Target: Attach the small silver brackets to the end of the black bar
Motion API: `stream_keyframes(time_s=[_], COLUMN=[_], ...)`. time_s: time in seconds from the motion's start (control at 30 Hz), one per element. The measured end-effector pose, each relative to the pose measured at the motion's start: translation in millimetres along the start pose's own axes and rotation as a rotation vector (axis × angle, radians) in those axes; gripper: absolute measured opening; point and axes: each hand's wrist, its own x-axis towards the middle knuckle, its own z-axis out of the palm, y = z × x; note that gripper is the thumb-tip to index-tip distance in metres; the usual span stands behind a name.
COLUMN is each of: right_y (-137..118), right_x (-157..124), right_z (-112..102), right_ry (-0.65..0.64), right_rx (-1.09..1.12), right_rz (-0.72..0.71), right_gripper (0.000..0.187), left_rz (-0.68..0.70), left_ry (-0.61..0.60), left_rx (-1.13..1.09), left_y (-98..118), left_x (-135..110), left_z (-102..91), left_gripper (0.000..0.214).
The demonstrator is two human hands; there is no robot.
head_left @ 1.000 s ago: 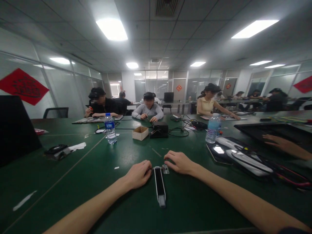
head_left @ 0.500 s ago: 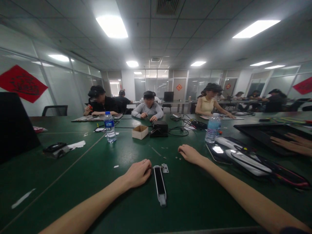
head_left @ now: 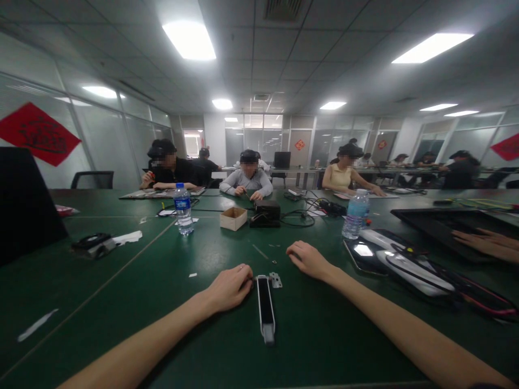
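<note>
My left hand (head_left: 232, 287) rests on the green table with its fingers curled closed beside the top end of a long black strip-shaped piece with a silver frame (head_left: 266, 309). Whatever those fingers hold, if anything, is hidden. A small metal plate with holes (head_left: 276, 280) lies by the same end of the piece. To the right, my right hand (head_left: 308, 260) is down on the table, fingers bent and drawn together; what is under them cannot be seen. One tiny light part (head_left: 274, 262) lies just left of its fingertips.
Ahead stand an open cardboard box (head_left: 233, 219), a black box-shaped device (head_left: 265, 213) and two water bottles (head_left: 184, 209) (head_left: 355, 215). A phone (head_left: 364, 252) and a white-and-black case (head_left: 413, 270) lie right. Another person's hands (head_left: 486, 242) are over a black panel (head_left: 430, 224).
My right hand has moved a little left, and two tiny parts that lay in front of it are now out of sight. My left hand has stayed by the strip-shaped piece.
</note>
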Motion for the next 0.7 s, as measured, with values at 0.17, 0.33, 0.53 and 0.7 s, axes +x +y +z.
stream_keyframes(time_s=[0.17, 0.33, 0.53, 0.7], right_y=[-14.6, -12.6, -2.5, -11.1], right_x=[2.2, 3.9, 0.0, -0.7], right_z=[6.2, -0.2, -10.5, 0.8], right_ry=[-0.093, -0.13, -0.11, -0.113], right_rx=[-0.013, 0.001, -0.038, -0.058], right_rz=[-0.096, -0.088, -0.039, -0.011], right_gripper=[0.019, 0.024, 0.023, 0.028], left_rz=[-0.006, 0.007, 0.007, 0.033], left_ry=[-0.007, -0.004, -0.011, 0.023], left_rx=[0.01, 0.012, 0.017, 0.032], left_y=[0.9, 1.5, 1.4, -0.5], left_x=[0.1, -0.9, -0.3, 1.0], left_z=[-0.7, -1.9, -2.6, -0.1], left_gripper=[0.013, 0.012, 0.01, 0.011])
